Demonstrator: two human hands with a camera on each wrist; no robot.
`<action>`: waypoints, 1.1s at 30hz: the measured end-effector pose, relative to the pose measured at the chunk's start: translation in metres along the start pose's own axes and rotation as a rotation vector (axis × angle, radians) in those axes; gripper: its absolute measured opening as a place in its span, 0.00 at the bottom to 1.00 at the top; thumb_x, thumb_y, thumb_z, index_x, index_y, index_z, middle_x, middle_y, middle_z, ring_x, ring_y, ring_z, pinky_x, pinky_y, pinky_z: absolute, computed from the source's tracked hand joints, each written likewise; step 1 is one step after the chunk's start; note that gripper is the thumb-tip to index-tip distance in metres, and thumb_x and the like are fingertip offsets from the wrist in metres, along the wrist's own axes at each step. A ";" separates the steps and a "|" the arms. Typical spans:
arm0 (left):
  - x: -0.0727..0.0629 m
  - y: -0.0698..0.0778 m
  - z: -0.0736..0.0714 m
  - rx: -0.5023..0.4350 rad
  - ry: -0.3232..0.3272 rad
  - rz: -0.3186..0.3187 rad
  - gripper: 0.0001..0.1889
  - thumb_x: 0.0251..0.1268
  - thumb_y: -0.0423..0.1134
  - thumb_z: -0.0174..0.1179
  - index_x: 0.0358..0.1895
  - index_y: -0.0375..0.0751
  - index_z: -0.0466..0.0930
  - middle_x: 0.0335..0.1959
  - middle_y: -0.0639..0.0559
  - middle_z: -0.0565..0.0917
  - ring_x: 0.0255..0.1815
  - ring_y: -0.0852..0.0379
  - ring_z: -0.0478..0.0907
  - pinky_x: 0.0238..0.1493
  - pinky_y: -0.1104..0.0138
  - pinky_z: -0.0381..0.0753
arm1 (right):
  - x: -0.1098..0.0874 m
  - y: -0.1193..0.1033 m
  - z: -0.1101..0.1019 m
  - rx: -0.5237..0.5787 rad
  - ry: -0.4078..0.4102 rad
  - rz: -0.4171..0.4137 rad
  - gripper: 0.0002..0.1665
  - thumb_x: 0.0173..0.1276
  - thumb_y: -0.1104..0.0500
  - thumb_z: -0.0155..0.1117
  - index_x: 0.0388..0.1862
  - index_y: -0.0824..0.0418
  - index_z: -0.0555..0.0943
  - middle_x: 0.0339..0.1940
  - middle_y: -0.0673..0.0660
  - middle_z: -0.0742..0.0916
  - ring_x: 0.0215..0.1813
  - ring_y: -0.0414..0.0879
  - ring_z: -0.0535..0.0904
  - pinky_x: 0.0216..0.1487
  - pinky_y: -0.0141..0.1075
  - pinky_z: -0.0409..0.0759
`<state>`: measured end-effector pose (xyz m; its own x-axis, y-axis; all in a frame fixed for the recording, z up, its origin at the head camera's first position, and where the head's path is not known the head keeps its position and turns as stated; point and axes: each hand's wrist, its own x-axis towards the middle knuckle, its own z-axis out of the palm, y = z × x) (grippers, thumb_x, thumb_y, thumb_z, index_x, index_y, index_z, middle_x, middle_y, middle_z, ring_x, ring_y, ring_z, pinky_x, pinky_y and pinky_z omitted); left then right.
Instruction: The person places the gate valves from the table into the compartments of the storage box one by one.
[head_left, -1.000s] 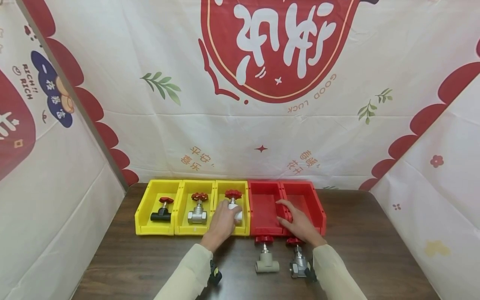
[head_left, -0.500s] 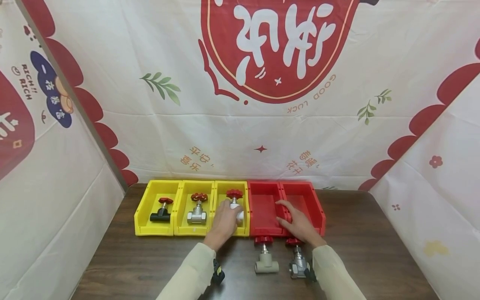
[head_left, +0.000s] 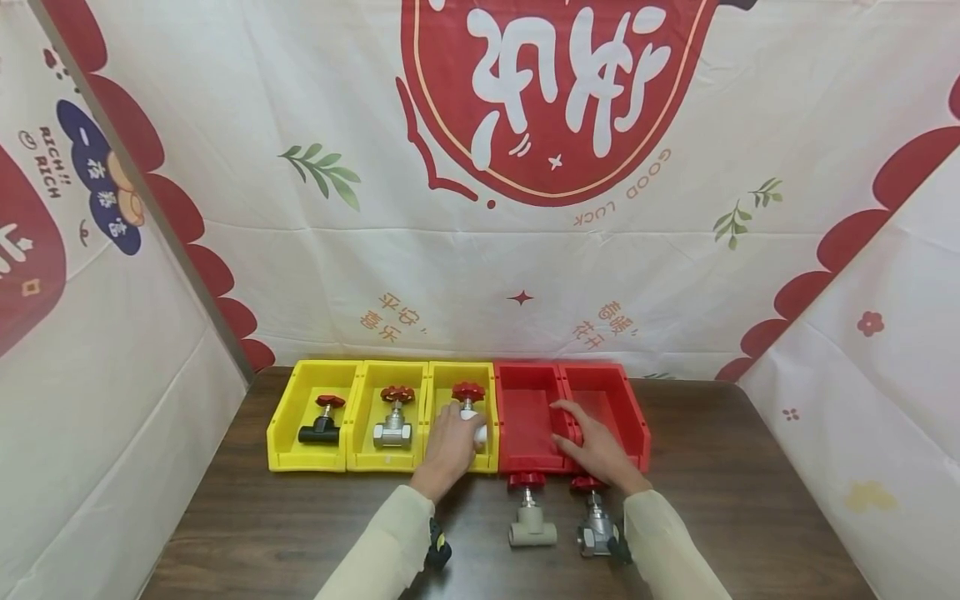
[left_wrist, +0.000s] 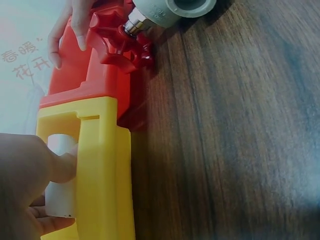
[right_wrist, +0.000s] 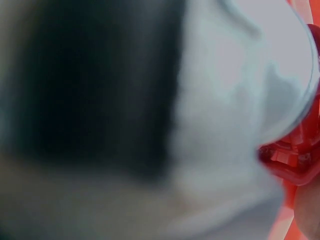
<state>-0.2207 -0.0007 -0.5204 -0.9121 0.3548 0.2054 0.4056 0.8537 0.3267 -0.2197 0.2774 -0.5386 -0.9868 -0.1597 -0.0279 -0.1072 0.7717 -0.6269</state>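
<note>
Two pale sleeves [head_left: 378, 542] were extended upward from the bottom of the head view. Right of centre, low in the frame, the right hand [head_left: 602, 450] was held over the red bins [head_left: 528, 421], thumb and fingers apart. Farther left, the white valve [head_left: 481, 432] was clamped in the left hand [head_left: 448, 446], inside a yellow bin [head_left: 486, 463]. Both ends of its pipe were shown in the left wrist view, where its red wheel [head_left: 468, 390], seen from the head, was hidden.

The left hand [head_left: 450, 438] has shifted slightly rightward over the last second, and the white valve [head_left: 472, 414] it grips seems, though partly hidden, a little nearer the right side of its yellow bin [head_left: 487, 463].
</note>
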 end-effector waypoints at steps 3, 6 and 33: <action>0.000 0.000 0.001 0.017 0.005 0.003 0.12 0.54 0.36 0.69 0.43 0.50 0.85 0.37 0.44 0.74 0.38 0.49 0.69 0.39 0.61 0.72 | 0.000 0.000 0.000 0.004 -0.002 0.002 0.45 0.55 0.47 0.74 0.68 0.34 0.61 0.57 0.49 0.77 0.52 0.50 0.75 0.45 0.45 0.82; 0.001 -0.001 0.002 0.038 0.020 0.014 0.11 0.53 0.36 0.69 0.41 0.50 0.86 0.35 0.43 0.75 0.38 0.48 0.70 0.38 0.60 0.73 | 0.001 0.000 -0.001 0.007 0.000 -0.004 0.44 0.55 0.47 0.74 0.67 0.34 0.61 0.57 0.48 0.77 0.51 0.50 0.75 0.45 0.45 0.82; 0.005 -0.007 0.013 -0.051 0.021 -0.023 0.11 0.50 0.33 0.70 0.39 0.48 0.87 0.39 0.39 0.77 0.38 0.45 0.73 0.39 0.57 0.76 | 0.000 -0.001 -0.001 0.015 0.001 -0.019 0.44 0.55 0.46 0.74 0.68 0.39 0.62 0.57 0.47 0.76 0.53 0.48 0.75 0.45 0.45 0.81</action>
<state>-0.2283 0.0003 -0.5335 -0.9199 0.3268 0.2170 0.3878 0.8408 0.3777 -0.2192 0.2769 -0.5371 -0.9846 -0.1741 -0.0151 -0.1245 0.7593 -0.6387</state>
